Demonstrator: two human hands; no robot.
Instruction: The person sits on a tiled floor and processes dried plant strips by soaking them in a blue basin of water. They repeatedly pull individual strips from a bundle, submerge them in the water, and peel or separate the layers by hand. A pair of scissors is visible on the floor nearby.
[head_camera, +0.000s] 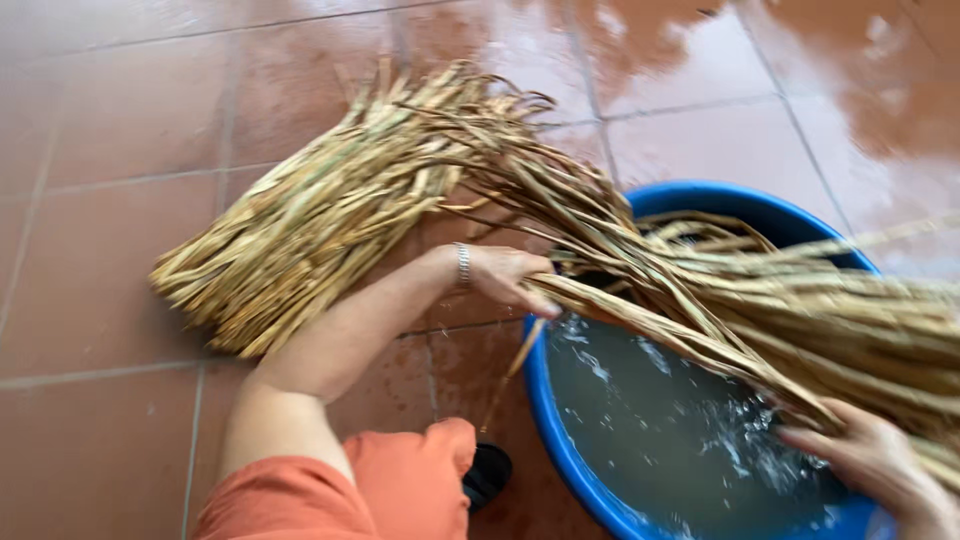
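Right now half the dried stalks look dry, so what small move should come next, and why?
Probably draw the stalks further across the blue tub. The left hand grips them at the rim, the right hand sits by the water, and one end lies on the wet tiles.

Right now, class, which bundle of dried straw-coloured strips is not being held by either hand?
The bundle on the tiles, lying left of the blue basin; the other bundle stretches over the water between both hands.

Wet red floor tiles (110, 130).
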